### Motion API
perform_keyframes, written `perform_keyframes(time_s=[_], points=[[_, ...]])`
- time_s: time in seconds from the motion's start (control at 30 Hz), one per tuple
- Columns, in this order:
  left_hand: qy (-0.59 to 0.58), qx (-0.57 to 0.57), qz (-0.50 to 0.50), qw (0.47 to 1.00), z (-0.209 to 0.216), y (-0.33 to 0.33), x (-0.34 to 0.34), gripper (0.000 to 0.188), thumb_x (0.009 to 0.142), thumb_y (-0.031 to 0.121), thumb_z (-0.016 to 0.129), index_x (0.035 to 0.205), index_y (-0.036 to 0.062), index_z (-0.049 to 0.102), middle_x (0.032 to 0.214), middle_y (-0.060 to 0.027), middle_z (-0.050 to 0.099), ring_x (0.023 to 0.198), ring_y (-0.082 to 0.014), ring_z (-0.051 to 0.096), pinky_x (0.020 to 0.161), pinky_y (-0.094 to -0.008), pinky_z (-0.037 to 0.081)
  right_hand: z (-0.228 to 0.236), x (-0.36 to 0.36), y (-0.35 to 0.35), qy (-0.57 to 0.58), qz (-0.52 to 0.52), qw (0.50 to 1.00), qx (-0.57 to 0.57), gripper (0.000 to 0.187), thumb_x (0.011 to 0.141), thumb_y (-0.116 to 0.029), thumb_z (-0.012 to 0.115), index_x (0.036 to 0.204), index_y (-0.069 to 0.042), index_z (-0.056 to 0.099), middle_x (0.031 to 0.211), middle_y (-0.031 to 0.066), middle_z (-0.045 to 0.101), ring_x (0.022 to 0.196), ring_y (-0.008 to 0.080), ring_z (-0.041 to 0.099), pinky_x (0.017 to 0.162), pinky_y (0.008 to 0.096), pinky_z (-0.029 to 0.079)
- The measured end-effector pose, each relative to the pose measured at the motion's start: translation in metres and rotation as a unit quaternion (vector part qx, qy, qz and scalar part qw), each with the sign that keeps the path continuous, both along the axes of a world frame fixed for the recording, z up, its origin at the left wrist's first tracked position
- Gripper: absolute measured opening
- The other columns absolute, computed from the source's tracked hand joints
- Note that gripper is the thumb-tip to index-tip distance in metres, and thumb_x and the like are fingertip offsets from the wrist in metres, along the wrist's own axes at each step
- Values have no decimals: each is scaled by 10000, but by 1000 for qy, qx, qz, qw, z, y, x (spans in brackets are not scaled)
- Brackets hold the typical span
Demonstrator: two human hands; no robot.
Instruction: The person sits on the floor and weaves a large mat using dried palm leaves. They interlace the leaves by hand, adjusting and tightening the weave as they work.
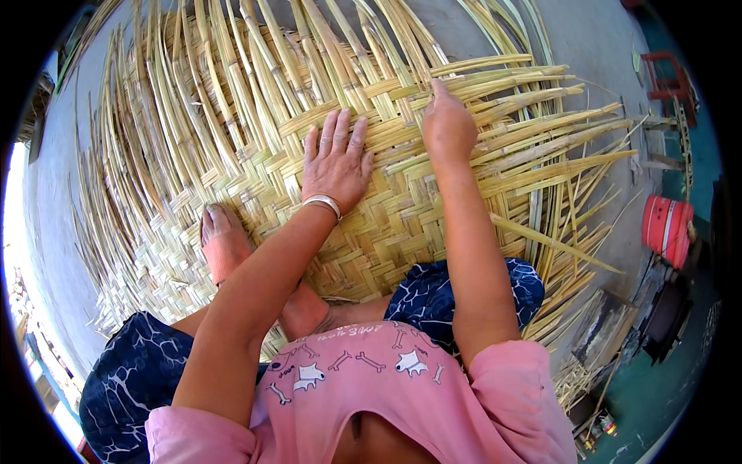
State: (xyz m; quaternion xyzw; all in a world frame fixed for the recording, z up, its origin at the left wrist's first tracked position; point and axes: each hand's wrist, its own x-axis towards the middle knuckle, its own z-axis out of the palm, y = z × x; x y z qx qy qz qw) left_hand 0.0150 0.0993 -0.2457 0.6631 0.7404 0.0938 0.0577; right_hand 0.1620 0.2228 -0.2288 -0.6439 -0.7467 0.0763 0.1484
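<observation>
A mat (pixel 371 220) of flattened, straw-coloured cane strips lies under both my hands, woven in a zigzag pattern. My left hand (pixel 337 166) rests flat on the weave, fingers spread, a pale bangle (pixel 323 203) round its wrist. To its right my right hand (pixel 450 127) is closed, its index finger and thumb at a cane strip (pixel 417 48) where the weave meets the loose ends; its other fingers are curled and partly hidden. Unwoven strips (pixel 174 93) fan out along the far and left sides, and more loose strips (pixel 556 116) stick out to the right.
My bare foot (pixel 224 240) stands on the mat left of my left hand. Grey floor (pixel 464 35) surrounds the mat. At the right are a red bucket-like container (pixel 667 230), a red-framed object (pixel 666 76), a wooden ladder-like frame (pixel 684 139) and a worn board (pixel 599 325).
</observation>
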Motion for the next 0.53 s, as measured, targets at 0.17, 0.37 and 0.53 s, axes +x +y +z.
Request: perform_keyframes(time_s=[0.17,0.37,0.53], points=[[3,-8,-4,1000,-2,0,-1,563,981,399,364,1485,153,311,1556,-95,261,1462,-249,159,1183,-455,90,8,-1,3,-20,10,999,-50,393,904,-162,516,1295,-133,548,1035,170,653,856,374,646,734,484,520],[-7,4,-5,1000,-3,0,-5,557,977,377,365,1483,151,312,1554,-96,265,1462,-253,163,1184,-451,91,57,35,-40,174,124,976,-38,362,895,-175,585,1246,-88,566,994,160,661,821,369,640,734,461,527],[11,9,-16,1000,-6,0,-2,561,979,375,363,1489,150,302,1559,-107,250,1460,-261,167,1185,-453,83,93,91,-125,528,-105,804,-254,280,949,-231,578,1203,-112,584,993,107,681,905,325,652,797,434,522]])
